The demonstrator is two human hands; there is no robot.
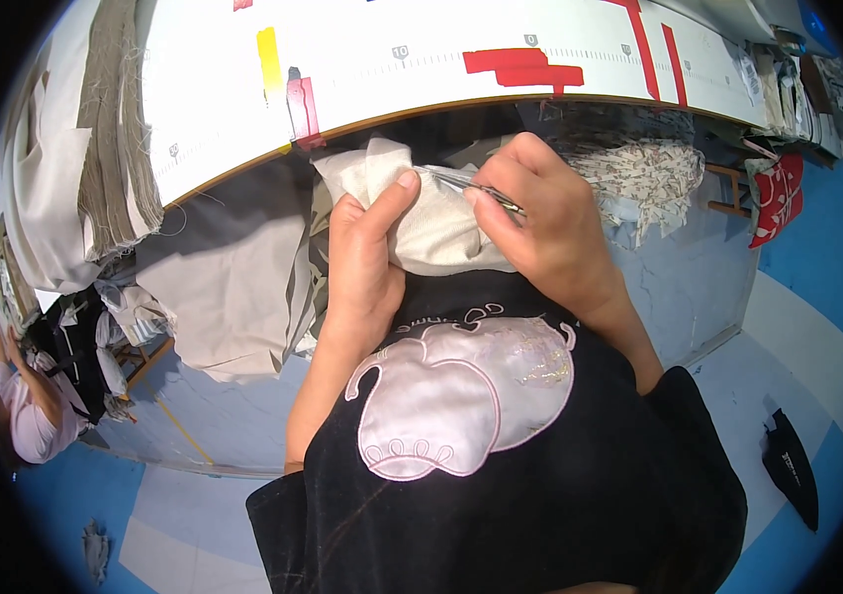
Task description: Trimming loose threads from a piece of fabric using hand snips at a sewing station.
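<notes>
A piece of cream fabric [441, 230] is bunched in front of my chest, below the table's edge. Its upper edge is pinched under the thumb of my left hand [370, 238], whose other fingers are behind the cloth. My right hand [550, 213] grips small metal thread snips [461, 181] between thumb and fingers. Their narrow tips point left and reach the cloth's edge close to my left thumb. Whether the blades are apart is too small to tell.
A white table [214, 109] with a printed scale and red tape crosses ahead. Stacked cloth [115, 129] overhangs its left end; grey fabric [224, 267] hangs below. Patterned fabric [639, 173] is bundled at the right. Another person [41, 406] works at far left. A dark item [790, 465] lies on the floor.
</notes>
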